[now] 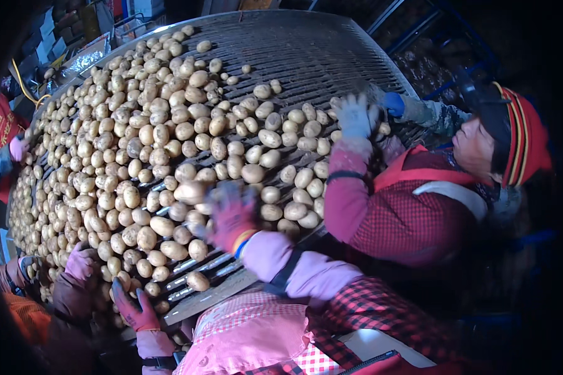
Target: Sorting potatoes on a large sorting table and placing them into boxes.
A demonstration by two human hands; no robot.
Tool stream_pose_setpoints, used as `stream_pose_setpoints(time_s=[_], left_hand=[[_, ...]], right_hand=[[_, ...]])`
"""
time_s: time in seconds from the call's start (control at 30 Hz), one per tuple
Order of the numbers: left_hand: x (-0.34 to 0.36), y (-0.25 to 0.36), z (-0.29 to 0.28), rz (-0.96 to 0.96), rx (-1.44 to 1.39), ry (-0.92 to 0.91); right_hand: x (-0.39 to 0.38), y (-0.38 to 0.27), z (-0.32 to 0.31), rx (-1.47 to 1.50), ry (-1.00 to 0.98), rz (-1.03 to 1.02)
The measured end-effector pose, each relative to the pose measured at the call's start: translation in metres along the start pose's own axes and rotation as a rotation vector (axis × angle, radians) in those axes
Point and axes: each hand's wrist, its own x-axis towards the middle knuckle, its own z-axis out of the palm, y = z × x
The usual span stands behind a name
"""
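Many potatoes (146, 135) around right hand (231, 217)

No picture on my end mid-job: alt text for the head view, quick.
The person's gloved right hand, blurred, is over a broad spread of potatoes on a dark slatted surface; the gloved left hand, thumb apart from fingers, is at the near edge. At right, a co-worker in a red hat reaches in; other gloved hands show at left.

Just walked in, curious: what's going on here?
Potatoes cover much of a slatted bed. The wearer's gloved right hand, blurred, is over them; the gloved left hand is spread open at the near edge. A co-worker in a red cap, at right, has a gloved hand by the potatoes.
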Motion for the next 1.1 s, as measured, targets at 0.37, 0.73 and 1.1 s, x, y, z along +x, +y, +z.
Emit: stream_pose_setpoints(time_s=[0.37, 0.73, 1.1], left_hand=[[0.002, 0.002, 0.007, 0.062, -0.053, 0.028], [0.001, -0.001, 0.005, 0.065, -0.007, 0.000], [-0.001, -0.001, -0.005, 0.060, -0.127, 0.044]], right_hand=[[-0.093, 0.065, -0.014, 0.636, 0.250, -0.436], [-0.035, 0.080, 0.025, 0.298, 0.271, -0.152], [-0.084, 0.099, 0.001, 0.682, 0.357, -0.102]])
